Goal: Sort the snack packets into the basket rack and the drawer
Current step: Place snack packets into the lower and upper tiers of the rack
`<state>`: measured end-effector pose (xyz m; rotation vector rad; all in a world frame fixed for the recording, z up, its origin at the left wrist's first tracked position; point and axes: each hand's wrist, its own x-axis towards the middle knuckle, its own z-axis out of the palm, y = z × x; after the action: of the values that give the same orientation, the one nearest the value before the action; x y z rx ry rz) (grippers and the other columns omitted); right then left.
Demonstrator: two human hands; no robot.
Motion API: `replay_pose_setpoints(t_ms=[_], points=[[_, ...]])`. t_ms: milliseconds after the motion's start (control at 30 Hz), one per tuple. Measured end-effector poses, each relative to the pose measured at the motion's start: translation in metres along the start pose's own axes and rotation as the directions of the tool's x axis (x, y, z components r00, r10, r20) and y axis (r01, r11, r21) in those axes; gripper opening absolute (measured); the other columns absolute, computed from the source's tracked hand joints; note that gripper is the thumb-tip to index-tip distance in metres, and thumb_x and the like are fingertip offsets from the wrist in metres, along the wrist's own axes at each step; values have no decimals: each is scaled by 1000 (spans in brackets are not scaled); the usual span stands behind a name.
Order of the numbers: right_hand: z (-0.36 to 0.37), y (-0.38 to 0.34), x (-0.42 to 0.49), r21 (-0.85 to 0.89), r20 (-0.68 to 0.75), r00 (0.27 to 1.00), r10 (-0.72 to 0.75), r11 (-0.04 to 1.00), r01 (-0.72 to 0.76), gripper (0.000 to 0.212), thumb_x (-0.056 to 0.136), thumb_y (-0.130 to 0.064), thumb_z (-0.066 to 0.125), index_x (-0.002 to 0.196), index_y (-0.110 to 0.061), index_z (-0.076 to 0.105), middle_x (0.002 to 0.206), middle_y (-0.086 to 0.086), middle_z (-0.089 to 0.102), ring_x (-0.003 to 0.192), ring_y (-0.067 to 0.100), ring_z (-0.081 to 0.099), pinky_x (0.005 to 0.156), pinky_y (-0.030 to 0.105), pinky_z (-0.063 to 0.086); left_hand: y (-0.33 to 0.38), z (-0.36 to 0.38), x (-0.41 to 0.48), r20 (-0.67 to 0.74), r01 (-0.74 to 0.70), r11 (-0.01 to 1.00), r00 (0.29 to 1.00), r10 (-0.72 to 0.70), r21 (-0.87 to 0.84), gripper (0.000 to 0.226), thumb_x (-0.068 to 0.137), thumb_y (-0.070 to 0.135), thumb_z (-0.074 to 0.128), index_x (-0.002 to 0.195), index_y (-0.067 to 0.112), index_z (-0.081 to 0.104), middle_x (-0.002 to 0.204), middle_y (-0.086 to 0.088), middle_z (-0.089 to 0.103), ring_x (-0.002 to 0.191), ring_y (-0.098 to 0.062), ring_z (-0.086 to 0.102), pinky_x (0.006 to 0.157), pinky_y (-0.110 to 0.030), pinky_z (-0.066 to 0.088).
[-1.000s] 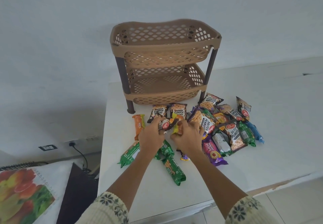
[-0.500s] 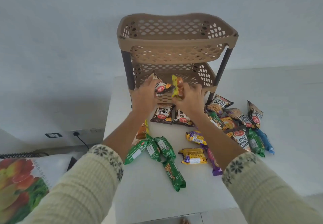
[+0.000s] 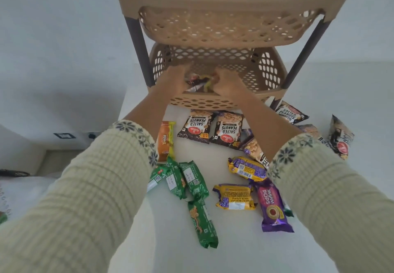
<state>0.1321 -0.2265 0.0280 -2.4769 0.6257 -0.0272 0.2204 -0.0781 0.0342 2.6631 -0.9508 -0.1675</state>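
A tan two-tier basket rack (image 3: 230,2) stands at the back of the white table (image 3: 234,251). Both my hands reach into its lower basket (image 3: 266,70). My left hand (image 3: 172,81) holds a dark salted peanuts packet (image 3: 193,83). My right hand (image 3: 229,84) holds a yellow-orange packet (image 3: 207,82). The two packets sit between my hands, just above the basket floor, blurred. Loose on the table lie two salted peanuts packets (image 3: 196,126), several green biscuit packs (image 3: 193,181), an orange Treat pack (image 3: 165,140), yellow packs (image 3: 234,196) and a purple Jim Jam Pops pack (image 3: 273,206).
More peanut packets (image 3: 291,115) and another dark packet (image 3: 341,138) lie right of the rack. Dark rack legs (image 3: 138,44) flank the lower basket. The table's left edge drops to a wall with sockets (image 3: 64,135). No drawer is in view.
Both hands have carried their packets from the table pile up and forward into the lower basket. The camera has moved much closer to the rack.
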Motion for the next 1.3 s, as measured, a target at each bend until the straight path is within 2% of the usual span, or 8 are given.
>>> replay_pose_setpoints(t_ms=[200, 300, 433, 567, 633, 700, 967, 1300], points=[[-1, 1, 1, -24, 19, 999, -44, 999, 45, 30, 89, -10, 58, 116, -17, 69, 105, 10, 70, 90, 26, 66, 85, 40, 54, 8, 0, -4, 59, 102, 993, 993, -98, -66, 30, 96, 14, 51, 123, 11, 65, 120, -12, 65, 110, -34, 61, 92, -41, 49], [-2, 0, 0, -127, 115, 991, -69, 988, 84, 24, 92, -13, 51, 106, -8, 69, 89, 12, 67, 76, 25, 62, 65, 30, 48, 22, -1, -4, 196, 55, 998, 979, -54, -1, 34, 101, 24, 44, 125, 8, 62, 119, -15, 63, 109, -33, 58, 85, -35, 42], [-4, -1, 8, -242, 210, 977, -36, 966, 88, 17, 90, -11, 44, 81, -9, 58, 66, 3, 51, 57, 15, 45, 47, 28, 30, 29, 4, 8, 312, 47, 994, 947, -77, 103, 42, 102, 24, 36, 143, 17, 44, 140, -17, 50, 122, -33, 50, 97, -38, 39], [-3, -3, 19, -326, 340, 940, 34, 942, 84, 22, 93, -17, 35, 93, -8, 55, 91, 13, 55, 72, 17, 49, 69, 32, 40, 22, 7, 24, 441, 93, 958, 872, -210, 272, 51, 102, 39, 30, 152, 28, 27, 153, -11, 36, 134, -33, 39, 109, -46, 34], [0, -3, 27, -352, 413, 906, 93, 934, 65, 43, 94, -23, 31, 129, -5, 48, 132, 20, 50, 109, 27, 54, 96, 39, 41, 18, 8, 32, 477, 92, 935, 840, -257, 342, 58, 102, 47, 28, 155, 26, 19, 160, -7, 21, 143, -33, 26, 115, -48, 27], [3, -5, 31, -383, 441, 887, 135, 922, 51, 60, 94, -28, 29, 152, -11, 19, 159, 11, 21, 140, 29, 31, 114, 42, 28, 13, 11, 37, 468, 108, 920, 835, -289, 376, 61, 101, 49, 31, 154, 23, 21, 161, -5, 18, 145, -33, 24, 115, -47, 27], [24, -18, 55, -296, 453, 879, 151, 955, -12, 77, 94, -39, 36, 152, -17, -10, 162, 7, -12, 149, 29, 6, 118, 44, 13, -6, 22, 45, 360, 103, 926, 901, -241, 364, 58, 102, 25, 34, 156, 25, 10, 164, -4, -2, 148, -33, 10, 114, -57, 17], [53, -31, 79, -235, 423, 900, 102, 972, 0, 80, 97, -43, 37, 151, -13, -14, 155, 7, -31, 144, 21, -26, 117, 53, -4, -18, 24, 51, 316, 51, 868, 920, -234, 494, 55, 105, 25, 24, 156, 21, 5, 163, -8, -6, 149, -33, -5, 118, -57, 6]])
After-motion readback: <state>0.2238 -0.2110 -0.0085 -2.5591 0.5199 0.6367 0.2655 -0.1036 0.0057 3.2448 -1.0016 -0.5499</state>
